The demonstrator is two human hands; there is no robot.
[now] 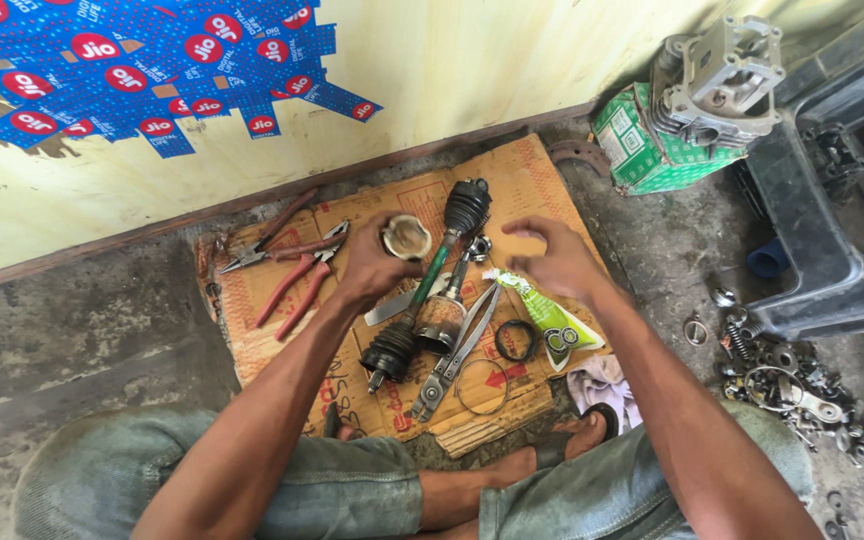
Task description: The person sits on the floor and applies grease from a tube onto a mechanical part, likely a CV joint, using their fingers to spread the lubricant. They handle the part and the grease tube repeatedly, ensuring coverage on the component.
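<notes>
Joint cup [406, 237] gripped in left hand [372, 265]; right hand [552, 258] near, empty

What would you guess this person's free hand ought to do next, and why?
Probably bring the right hand across to the round metal cup that the left hand holds up. The right hand is empty, its fingers curled and already pointing toward the cup, while the axle shaft lies untouched on the cardboard.
</notes>
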